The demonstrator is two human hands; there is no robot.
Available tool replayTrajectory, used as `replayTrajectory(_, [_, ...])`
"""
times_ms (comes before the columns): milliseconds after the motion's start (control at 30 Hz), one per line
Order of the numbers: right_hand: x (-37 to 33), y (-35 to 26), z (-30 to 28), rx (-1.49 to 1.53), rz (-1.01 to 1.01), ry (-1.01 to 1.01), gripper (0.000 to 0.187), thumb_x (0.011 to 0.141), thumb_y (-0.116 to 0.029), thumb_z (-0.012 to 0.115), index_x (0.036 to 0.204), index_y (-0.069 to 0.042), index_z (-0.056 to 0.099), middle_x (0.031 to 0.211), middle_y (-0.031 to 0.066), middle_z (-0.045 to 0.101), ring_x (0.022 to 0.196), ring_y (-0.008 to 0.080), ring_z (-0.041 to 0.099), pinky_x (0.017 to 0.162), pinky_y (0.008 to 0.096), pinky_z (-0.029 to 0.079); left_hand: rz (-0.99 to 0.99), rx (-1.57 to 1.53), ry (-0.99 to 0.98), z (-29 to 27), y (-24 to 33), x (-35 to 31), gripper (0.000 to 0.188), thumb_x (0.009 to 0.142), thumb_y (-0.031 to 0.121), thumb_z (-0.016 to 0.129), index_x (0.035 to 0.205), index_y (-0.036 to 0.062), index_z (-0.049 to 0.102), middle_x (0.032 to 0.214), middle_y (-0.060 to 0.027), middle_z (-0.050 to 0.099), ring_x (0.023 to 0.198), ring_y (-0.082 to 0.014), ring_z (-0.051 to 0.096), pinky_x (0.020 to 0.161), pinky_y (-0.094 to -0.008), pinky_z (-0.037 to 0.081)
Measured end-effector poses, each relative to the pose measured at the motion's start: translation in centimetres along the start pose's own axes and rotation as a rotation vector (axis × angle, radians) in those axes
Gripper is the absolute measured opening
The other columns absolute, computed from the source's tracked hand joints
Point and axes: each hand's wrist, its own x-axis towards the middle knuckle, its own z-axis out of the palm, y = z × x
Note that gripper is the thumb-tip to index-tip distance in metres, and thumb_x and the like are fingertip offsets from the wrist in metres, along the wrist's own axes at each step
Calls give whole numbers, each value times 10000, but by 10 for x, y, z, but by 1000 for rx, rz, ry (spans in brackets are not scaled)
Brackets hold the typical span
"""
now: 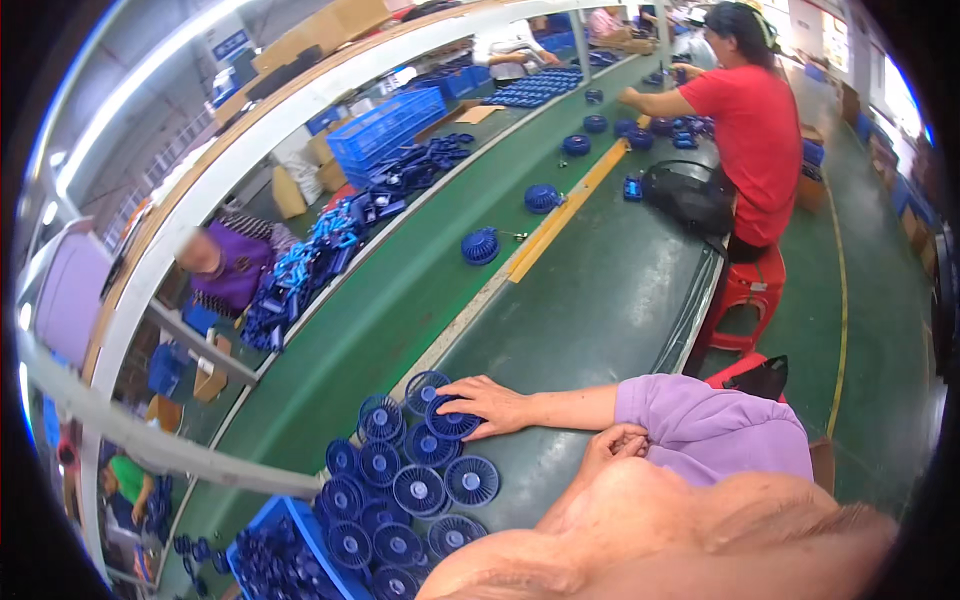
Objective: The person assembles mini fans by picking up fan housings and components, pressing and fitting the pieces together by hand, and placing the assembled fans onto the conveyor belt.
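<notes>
Scanning from the left, I've got a co-worker in a purple vest (pixel 232 270) over at the left of the frame, just beside a heap of dark and light blue plastic parts (pixel 305 265). Down at lower left, a blue plastic bin (pixel 322 545), loaded with small dark pieces! Up at upper centre-left, a blue slatted plastic crate (pixel 385 130).

Into the lower centre, and here's the crowd: round, dark blue plastic fan covers (pixel 418 488) with radial slats, overlapping beside the bin. At the top right of that pile sits one round dark blue slatted cover (pixel 450 427), and my right hand (pixel 492 405) is on it, fingers half bent across its edge; whether they pinch it underneath, I can't tell from here. I'd judge it light and stiff, smooth enough to slip, the thin slats easiest to crack, so I'd favour the outer rim, thumb opposite fingers.

Above, a dark blue round fan unit (pixel 480 246) sits on the green conveyor belt (pixel 400 300). Right of centre, my left hand (pixel 615 443) is curled in loosely against the lavender sleeve (pixel 700 425), nothing showing in it. Upper right: a co-worker in a red shirt (pixel 752 140), on a red plastic stool (pixel 752 290)!
</notes>
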Motion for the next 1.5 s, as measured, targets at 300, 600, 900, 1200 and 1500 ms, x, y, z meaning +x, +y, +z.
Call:
replayTrajectory(300, [-1, 0, 3, 119, 57, 24, 685, 717, -305, 755, 1328, -128, 503, 1463, 149, 367, 1303, 358, 374, 1006, 491, 326, -48, -191, -112, -35, -57, 3, 284, 927, -21, 585, 1208, -13, 551, 1053, -49, 643, 969, -90, 609, 878, -223, 477])
replayTrajectory(600, [-12, 12, 0, 183, 86, 35, 640, 738, -270, 741, 1321, -139, 511, 1467, 156, 361, 1311, 363, 363, 1009, 498, 324, -82, -297, -234, -42, -85, 18, 293, 918, 14, 616, 1202, -10, 548, 1042, -34, 633, 963, -78, 597, 864, -217, 472])
replayTrajectory(900, [13, 3, -12, 28, 90, 38, 671, 650, -234, 828, 1262, -131, 573, 1382, 156, 479, 1236, 372, 473, 1015, 469, 380, 296, -386, 422, -67, -71, 21, 296, 915, 24, 623, 1200, -9, 548, 1039, -31, 630, 960, -75, 594, 861, -215, 469])
replayTrajectory(1200, [9, -6, 0, 64, 105, 8, 677, 610, -186, 851, 1230, -117, 588, 1377, 151, 477, 1205, 380, 473, 1002, 471, 384, 483, -367, 556, -101, -54, 23, 300, 912, 33, 630, 1198, -7, 548, 1036, -28, 628, 958, -73, 590, 858, -213, 467])
replayTrajectory(1500, [8, -1, -8, 47, 131, -12, 746, 548, -123, 869, 1238, -110, 585, 1395, 160, 462, 1229, 385, 460, 1013, 467, 404, 369, -423, 395, -88, -64, 25, 304, 909, 43, 637, 1195, -6, 548, 1033, -24, 625, 956, -70, 587, 855, -211, 464])
